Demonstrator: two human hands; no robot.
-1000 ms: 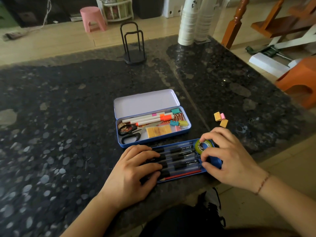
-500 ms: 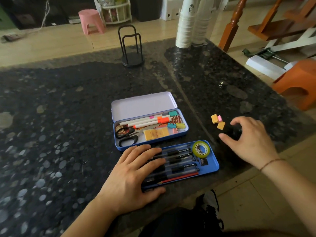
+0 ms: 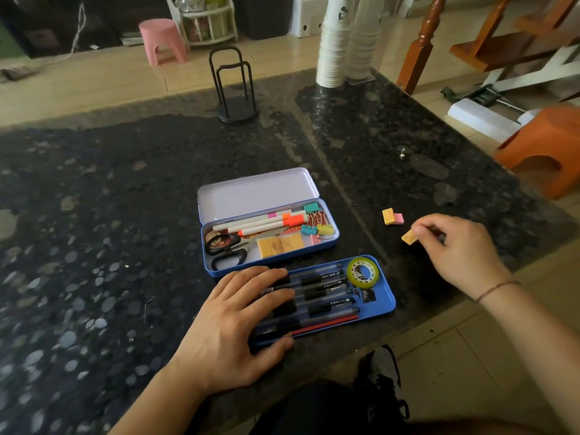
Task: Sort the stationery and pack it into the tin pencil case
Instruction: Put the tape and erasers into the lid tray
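A home: beyond the dark stone surface [image 3: 125,189] stand a pink plastic stool [image 3: 163,40], wooden stairs [image 3: 502,45] and tiled floor.

— Any lettering legible?
— Only white print on the black pens [image 3: 317,288] in the blue tray [image 3: 384,304], at 6 o'clock from the tin pencil case [image 3: 332,243]; too small to read.
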